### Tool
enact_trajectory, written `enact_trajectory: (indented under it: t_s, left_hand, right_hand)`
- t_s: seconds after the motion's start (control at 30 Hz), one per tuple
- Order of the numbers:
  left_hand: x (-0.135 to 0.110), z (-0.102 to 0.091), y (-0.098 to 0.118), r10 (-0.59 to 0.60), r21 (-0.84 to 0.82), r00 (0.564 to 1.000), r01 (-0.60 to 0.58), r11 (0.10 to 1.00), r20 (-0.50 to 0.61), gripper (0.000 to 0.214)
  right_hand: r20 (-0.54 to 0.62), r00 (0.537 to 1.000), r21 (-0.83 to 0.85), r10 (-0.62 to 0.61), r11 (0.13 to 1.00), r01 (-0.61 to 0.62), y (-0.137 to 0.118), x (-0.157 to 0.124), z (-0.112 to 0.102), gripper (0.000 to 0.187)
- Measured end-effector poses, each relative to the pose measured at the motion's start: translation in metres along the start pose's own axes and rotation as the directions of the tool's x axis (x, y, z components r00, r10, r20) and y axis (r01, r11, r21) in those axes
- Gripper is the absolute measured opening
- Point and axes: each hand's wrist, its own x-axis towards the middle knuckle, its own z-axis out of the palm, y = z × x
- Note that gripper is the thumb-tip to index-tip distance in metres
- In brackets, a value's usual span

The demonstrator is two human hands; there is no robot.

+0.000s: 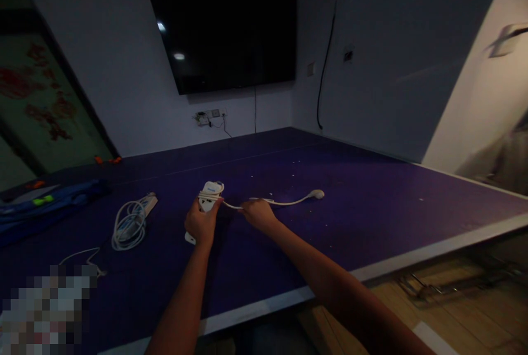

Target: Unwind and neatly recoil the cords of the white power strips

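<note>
My left hand (201, 222) is closed around a white power strip (208, 194), with turns of its white cord (284, 202) wrapped round the strip's far end. My right hand (256, 213) pinches that cord just right of the strip. The cord runs on to the right across the dark blue table (371, 206) and ends in a white plug (317, 194) lying flat.
A second white power strip with its cord coiled (131, 224) lies to the left. Blue fabric (45, 206) sits at the far left. A loose white wire (82, 259) lies near the front left. A black TV (229, 39) hangs on the wall behind. The table's white edge (412, 256) borders wooden floor.
</note>
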Motion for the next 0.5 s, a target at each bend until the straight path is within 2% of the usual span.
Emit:
enact_trajectory:
  t_s: [0.23, 0.5]
  left_hand:
    - [0.0, -0.001, 0.0, 0.013, 0.032, 1.0, -0.012, 0.999, -0.025, 0.072]
    - [-0.003, 0.001, -0.001, 0.123, 0.101, 0.992, -0.122, 0.987, -0.001, 0.086]
  right_hand:
    - [0.009, 0.987, -0.008, -0.159, 0.987, 0.159, -0.008, -0.005, -0.006, 0.033]
    - [0.007, 0.959, -0.018, -0.284, 0.959, 0.284, -0.015, -0.012, -0.004, 0.035]
